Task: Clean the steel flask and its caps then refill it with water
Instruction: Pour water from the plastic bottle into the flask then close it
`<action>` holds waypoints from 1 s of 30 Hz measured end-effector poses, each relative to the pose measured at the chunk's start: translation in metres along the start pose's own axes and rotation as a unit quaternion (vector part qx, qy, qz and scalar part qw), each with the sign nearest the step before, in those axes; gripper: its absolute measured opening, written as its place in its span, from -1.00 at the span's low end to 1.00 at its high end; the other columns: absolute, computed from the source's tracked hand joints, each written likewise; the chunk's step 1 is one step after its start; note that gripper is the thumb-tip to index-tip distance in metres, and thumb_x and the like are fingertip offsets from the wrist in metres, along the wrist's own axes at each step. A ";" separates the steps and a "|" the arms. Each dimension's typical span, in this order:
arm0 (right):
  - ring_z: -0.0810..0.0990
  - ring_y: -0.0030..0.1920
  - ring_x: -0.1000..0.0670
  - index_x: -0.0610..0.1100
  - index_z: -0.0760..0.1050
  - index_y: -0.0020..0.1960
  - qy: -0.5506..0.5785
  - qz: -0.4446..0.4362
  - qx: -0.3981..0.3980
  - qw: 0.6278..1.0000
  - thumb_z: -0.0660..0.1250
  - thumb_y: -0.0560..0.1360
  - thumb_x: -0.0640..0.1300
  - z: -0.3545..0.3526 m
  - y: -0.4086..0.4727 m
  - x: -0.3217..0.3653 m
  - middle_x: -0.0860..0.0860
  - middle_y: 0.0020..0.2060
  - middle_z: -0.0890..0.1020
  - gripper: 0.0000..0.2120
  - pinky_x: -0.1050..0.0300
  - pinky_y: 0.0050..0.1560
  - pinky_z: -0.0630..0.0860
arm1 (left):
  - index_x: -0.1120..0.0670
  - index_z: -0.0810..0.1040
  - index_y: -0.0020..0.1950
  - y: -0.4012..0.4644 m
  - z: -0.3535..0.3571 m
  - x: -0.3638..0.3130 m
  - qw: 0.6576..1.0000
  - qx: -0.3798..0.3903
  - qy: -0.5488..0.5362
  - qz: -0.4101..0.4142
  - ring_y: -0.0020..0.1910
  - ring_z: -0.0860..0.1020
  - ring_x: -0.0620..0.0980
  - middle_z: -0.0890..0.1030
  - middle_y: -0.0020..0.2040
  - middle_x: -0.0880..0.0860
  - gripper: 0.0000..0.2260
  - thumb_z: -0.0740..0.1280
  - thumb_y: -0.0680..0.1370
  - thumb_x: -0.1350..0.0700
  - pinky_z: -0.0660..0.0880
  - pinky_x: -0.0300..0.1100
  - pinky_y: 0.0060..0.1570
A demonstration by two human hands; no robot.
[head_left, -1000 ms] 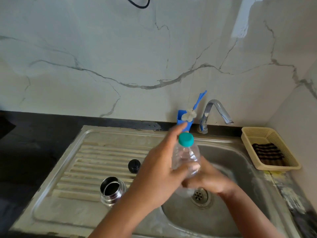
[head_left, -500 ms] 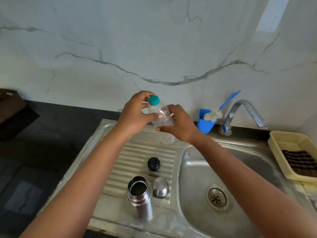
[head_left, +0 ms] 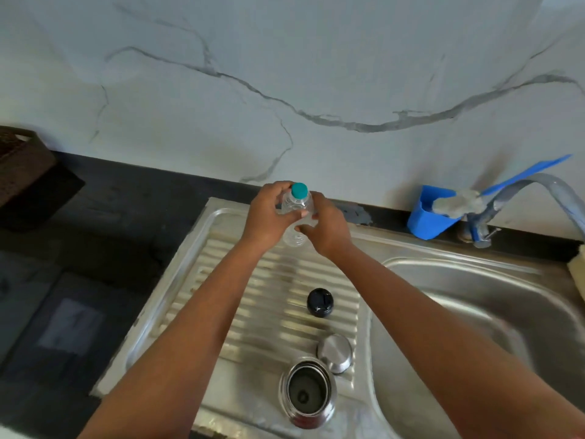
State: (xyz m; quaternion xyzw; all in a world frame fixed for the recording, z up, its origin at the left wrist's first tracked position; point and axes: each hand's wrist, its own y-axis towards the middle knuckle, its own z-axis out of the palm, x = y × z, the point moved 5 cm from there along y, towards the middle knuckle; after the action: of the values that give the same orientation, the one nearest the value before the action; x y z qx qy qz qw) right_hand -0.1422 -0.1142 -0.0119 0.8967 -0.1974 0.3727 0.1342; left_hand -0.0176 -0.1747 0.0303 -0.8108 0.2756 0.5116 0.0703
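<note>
left hand (head_left: 267,215) curls round the clear plastic bottle (head_left: 296,217) just under its teal cap (head_left: 299,190), steadying it upright | right hand (head_left: 326,228) grips the body opposite | steel flask (head_left: 307,392) stands open well below both hands on the draining board (head_left: 196,280), likely awaiting refill | black cap (head_left: 320,302) and steel cap (head_left: 335,353) lie between.

Open steel flask (head_left: 307,392) upright on drainboard, steel cap (head_left: 335,353), black cap (head_left: 320,302) beside

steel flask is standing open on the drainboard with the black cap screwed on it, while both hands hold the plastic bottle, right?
Not quite: in the head view the black cap lies loose on the drainboard, apart from the open steel flask. Both the left hand and right hand do hold the plastic bottle.
</note>
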 end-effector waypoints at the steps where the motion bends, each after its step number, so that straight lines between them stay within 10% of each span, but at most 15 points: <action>1: 0.55 0.20 -0.09 -0.11 0.32 0.45 -0.003 0.001 0.000 1.000 0.54 0.41 -0.14 0.005 0.002 -0.001 -0.07 0.26 0.56 -0.31 -0.01 0.18 0.52 | 0.08 0.53 0.30 0.002 0.000 0.004 1.000 0.006 0.003 -0.001 0.16 0.54 -0.04 0.53 0.20 -0.01 -0.51 0.57 0.41 0.18 0.50 -0.25 0.17; 9: 0.49 0.26 -0.10 -0.15 0.35 0.44 -0.015 0.011 -0.002 1.000 0.53 0.41 -0.10 0.020 0.009 -0.006 -0.08 0.28 0.50 -0.34 -0.09 0.26 0.49 | 0.06 0.40 0.41 0.007 -0.001 0.023 0.999 0.001 0.032 -0.015 0.21 0.45 -0.07 0.44 0.33 0.05 -0.47 0.50 0.48 0.15 0.34 -0.45 0.03; 22: 0.48 0.23 -0.07 -0.02 0.41 0.34 0.022 0.106 0.111 0.988 0.58 0.36 -0.09 0.017 -0.072 -0.043 -0.01 0.19 0.44 -0.38 0.02 0.25 0.47 | 0.04 0.25 0.52 -0.018 -0.006 0.039 0.996 -0.030 0.002 -0.081 0.35 0.41 0.03 0.30 0.45 0.06 -0.28 0.54 0.45 0.10 0.41 -0.09 0.31; 30: 0.36 0.26 -0.04 0.02 0.41 0.34 -0.051 0.092 0.182 0.978 0.61 0.28 -0.07 0.026 -0.121 -0.063 -0.01 0.25 0.39 -0.31 0.12 0.26 0.36 | 0.11 0.50 0.28 -0.132 0.051 0.073 0.954 0.138 -0.057 -0.259 0.00 0.54 -0.02 0.55 0.20 0.03 -0.69 0.32 0.56 0.31 0.42 -0.26 -0.20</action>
State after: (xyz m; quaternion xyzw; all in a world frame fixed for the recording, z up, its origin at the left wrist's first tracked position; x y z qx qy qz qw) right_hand -0.1113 -0.0009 -0.0867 0.9021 -0.2147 0.3665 -0.0763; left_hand 0.0337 -0.0710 -0.0788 -0.8062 0.1195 0.4785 0.3268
